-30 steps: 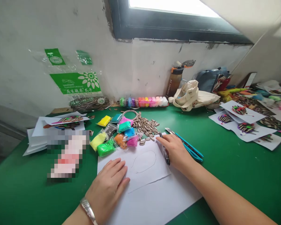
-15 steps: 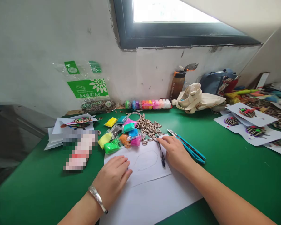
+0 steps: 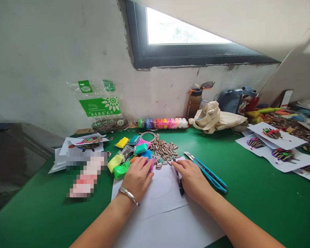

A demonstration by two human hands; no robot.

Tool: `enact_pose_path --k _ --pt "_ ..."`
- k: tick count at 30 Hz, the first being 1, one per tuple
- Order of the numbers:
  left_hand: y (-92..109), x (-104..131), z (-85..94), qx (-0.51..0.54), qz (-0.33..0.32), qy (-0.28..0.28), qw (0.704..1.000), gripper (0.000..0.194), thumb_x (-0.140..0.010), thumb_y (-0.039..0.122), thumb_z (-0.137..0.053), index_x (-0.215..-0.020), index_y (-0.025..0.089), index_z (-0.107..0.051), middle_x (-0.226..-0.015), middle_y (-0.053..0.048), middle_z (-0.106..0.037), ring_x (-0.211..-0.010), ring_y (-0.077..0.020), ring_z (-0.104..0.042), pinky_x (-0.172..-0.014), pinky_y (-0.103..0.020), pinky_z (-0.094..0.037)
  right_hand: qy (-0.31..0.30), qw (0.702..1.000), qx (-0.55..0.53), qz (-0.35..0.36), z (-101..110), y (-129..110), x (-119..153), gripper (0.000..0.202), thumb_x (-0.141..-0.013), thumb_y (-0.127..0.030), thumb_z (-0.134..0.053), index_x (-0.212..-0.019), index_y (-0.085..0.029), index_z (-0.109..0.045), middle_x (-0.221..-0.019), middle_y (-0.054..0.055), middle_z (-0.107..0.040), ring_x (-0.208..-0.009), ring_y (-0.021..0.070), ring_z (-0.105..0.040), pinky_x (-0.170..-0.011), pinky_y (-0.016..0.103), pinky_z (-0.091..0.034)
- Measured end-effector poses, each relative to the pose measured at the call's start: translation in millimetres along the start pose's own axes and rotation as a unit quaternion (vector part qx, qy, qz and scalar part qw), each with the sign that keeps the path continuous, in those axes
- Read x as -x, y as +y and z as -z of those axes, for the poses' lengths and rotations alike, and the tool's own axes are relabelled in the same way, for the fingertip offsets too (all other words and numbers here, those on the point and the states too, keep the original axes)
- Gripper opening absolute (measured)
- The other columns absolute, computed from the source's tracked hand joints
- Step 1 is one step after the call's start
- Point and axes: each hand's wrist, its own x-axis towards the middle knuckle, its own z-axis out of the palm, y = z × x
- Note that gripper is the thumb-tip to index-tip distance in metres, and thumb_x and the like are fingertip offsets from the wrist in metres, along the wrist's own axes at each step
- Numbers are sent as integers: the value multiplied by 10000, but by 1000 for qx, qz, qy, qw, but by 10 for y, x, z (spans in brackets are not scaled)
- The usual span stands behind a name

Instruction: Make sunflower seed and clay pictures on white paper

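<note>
White paper (image 3: 165, 220) with a faint pencil oval lies on the green table. My left hand (image 3: 137, 177) rests at its upper left, fingers stretched toward the coloured clay packets (image 3: 121, 169) and partly covering some of them. A black pen (image 3: 181, 188) lies on the sheet's right part. Beside it is my right hand (image 3: 189, 175), flat with its fingers extended, the fingertips at the pen's upper end. Sunflower seeds (image 3: 164, 148) are heaped just beyond the paper. A blue utility knife (image 3: 208, 174) lies to the right of my right hand.
Seed-decorated cards (image 3: 279, 146) lie at the right and more papers (image 3: 63, 156) at the left. Along the wall stand a brown bottle (image 3: 194, 103), a cream cloth bag (image 3: 209, 119), a clay row (image 3: 165, 123) and a green-printed seed bag (image 3: 100, 106).
My left hand has moved forward and right, onto the edge of the clay packets. My right hand stays beside the pen. The whole view has shifted slightly, with objects lower in the picture.
</note>
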Motion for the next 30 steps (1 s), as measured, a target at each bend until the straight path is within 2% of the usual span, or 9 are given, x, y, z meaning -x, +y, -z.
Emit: enact_pose_path --k 3,7,15,18,22,24,25,27,30 --pt "-67 7 -163 5 2 5 1000 340 -889 193 -473 -1206 184 -594 -1182 -108 -636 -1124 -278 -556 -948 -489 -471 -2 1000 -5 -10 -20 3 -7 679 -667 66 -397 -1262 -218 -561 -1178 84 -591 -1079 232 -485 -934 359 -379" --pt "-135 56 -181 18 -1 31 999 294 -895 191 -473 -1139 178 -636 -1125 -106 -661 -1055 -268 -596 -910 -466 -493 0 1000 -11 -15 -30 7 -22 672 -660 58 -397 -1236 -232 -582 -1188 73 -590 -1090 236 -483 -948 369 -375" --pt "-110 86 3 76 14 81 994 268 -889 176 -497 -1103 151 -657 -1207 -112 -625 -1219 -288 -478 -1007 -480 -423 7 1000 -16 -9 -114 79 -25 677 -646 54 -389 -1224 -236 -592 -1195 60 -595 -1112 240 -487 -977 394 -374" --pt "-45 91 94 119 30 81 989 287 -879 170 -517 -1129 161 -656 -1183 -102 -645 -1170 -268 -531 -1007 -436 -431 16 1000 -17 -7 -157 89 -15 670 -644 48 -393 -1225 -221 -593 -1204 71 -591 -1125 249 -487 -980 410 -382" --pt "40 86 309 225 122 61 965 295 -858 218 -572 -1138 212 -666 -1136 -64 -676 -1091 -239 -591 -1014 -376 -423 56 998 -26 -14 -169 79 6 628 -649 34 -404 -1197 -196 -607 -1211 99 -579 -1145 266 -481 -985 442 -386" --pt "60 85 427 306 238 51 920 270 -826 296 -628 -1080 238 -699 -1110 -51 -690 -1074 -253 -602 -980 -370 -452 87 995 -39 -10 -155 83 15 592 -669 22 -410 -1184 -194 -608 -1216 104 -570 -1166 275 -465 -1002 470 -368" --pt "63 87 478 356 301 39 884 281 -795 340 -663 -1052 238 -713 -1095 -55 -697 -1059 -267 -609 -954 -379 -472 103 993 -52 -4 -143 87 18 574 -684 14 -413 -1182 -196 -605 -1218 103 -567 -1174 276 -459 -1012 481 -357" --pt "63 91 553 485 406 22 774 359 -714 423 -730 -1010 220 -729 -1050 -72 -714 -1003 -289 -634 -875 -398 -523 131 986 -99 10 -106 83 21 529 -727 -14 -417 -1187 -204 -594 -1219 98 -561 -1178 268 -458 -1023 483 -346" --pt "83 89 610 640 467 11 609 429 -608 436 -809 -954 191 -740 -1008 -89 -722 -954 -283 -650 -817 -399 -552 150 965 -213 -4 -2 -4 11 403 -810 -124 -460 -1179 -217 -593 -1204 95 -570 -1149 253 -487 -998 449 -376"
